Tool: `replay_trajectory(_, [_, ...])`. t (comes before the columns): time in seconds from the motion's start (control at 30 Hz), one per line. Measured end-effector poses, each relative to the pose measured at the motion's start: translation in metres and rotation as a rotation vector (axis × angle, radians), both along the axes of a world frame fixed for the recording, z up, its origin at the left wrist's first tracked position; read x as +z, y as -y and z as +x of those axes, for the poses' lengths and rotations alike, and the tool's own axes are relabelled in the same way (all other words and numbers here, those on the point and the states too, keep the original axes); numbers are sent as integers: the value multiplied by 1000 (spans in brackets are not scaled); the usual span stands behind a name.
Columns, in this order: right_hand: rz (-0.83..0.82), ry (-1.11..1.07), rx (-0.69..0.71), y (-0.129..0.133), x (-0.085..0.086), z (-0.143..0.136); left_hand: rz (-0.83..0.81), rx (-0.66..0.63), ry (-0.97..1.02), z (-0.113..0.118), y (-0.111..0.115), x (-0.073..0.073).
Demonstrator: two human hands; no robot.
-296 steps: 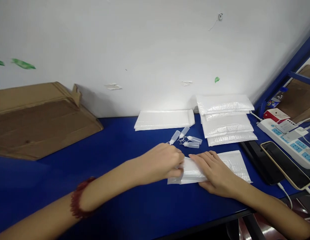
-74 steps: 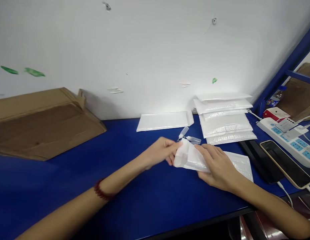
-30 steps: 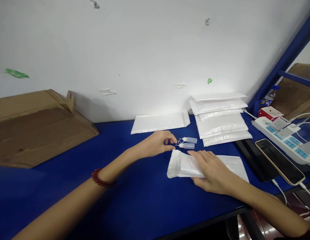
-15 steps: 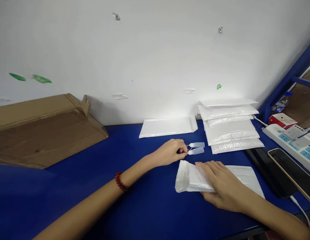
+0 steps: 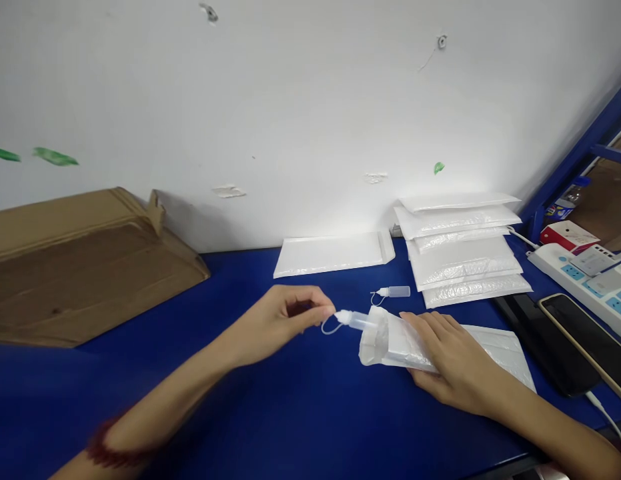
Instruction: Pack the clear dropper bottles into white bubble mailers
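Observation:
Between thumb and forefinger, my left hand (image 5: 285, 323) pinches the tip end of a small translucent dropper bottle (image 5: 359, 321) with a looped cap strap. The bottle's base overlaps the mouth of a white bubble mailer (image 5: 397, 343); how deep it reaches inside is hard to see. My right hand (image 5: 447, 360) grips this mailer around its middle, with the opening facing left. A second dropper bottle (image 5: 397, 291) lies on the blue table (image 5: 290, 413) just beyond the mailer's mouth.
A flat white mailer (image 5: 333, 255) lies by the wall. A stack of white mailers (image 5: 463, 250) stands behind my right hand. Two phones, the nearer dark (image 5: 540, 347), and a power strip (image 5: 585, 283) lie at right. A cardboard box (image 5: 90, 273) sits at left.
My left hand has picked up the nearer of two dropper bottles and brought it left and toward me, to the mailer's mouth. My right hand still holds the mailer, its mouth slightly raised.

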State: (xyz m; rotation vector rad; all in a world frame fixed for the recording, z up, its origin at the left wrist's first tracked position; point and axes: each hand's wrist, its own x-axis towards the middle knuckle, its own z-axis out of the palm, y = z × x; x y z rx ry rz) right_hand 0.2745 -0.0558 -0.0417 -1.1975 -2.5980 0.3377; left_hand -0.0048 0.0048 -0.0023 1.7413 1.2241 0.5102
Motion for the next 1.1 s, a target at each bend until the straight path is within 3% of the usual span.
replay_trajectory(0.23, [-43,75,5,4,1,-6,-8,-24,69,44,37,-29])
replay_trajectory(0.33, [-65,71,-16,4,1,-6,-14,-34,105,51,43,-26])
replay_trajectory(0.53, [-114,-2,55,7,6,-8,-107,-101,208,40,40,-14])
replay_trajectory(0.7, [-147,-53,115,12,9,-12,-179,-140,251,48,45,-20])
replay_trajectory(0.77, [-152,-52,130,14,8,-13,-70,-120,215,57,53,-28])
replay_trajectory(0.93, [-131,-14,110,15,3,-13,427,-40,109,74,69,-49])
replay_trajectory(1.0, [-121,-11,99,14,2,-11,584,-101,100,73,65,-51])
replay_trajectory(1.1, [-103,-8,52,9,3,-8,747,-134,48,66,40,-46])
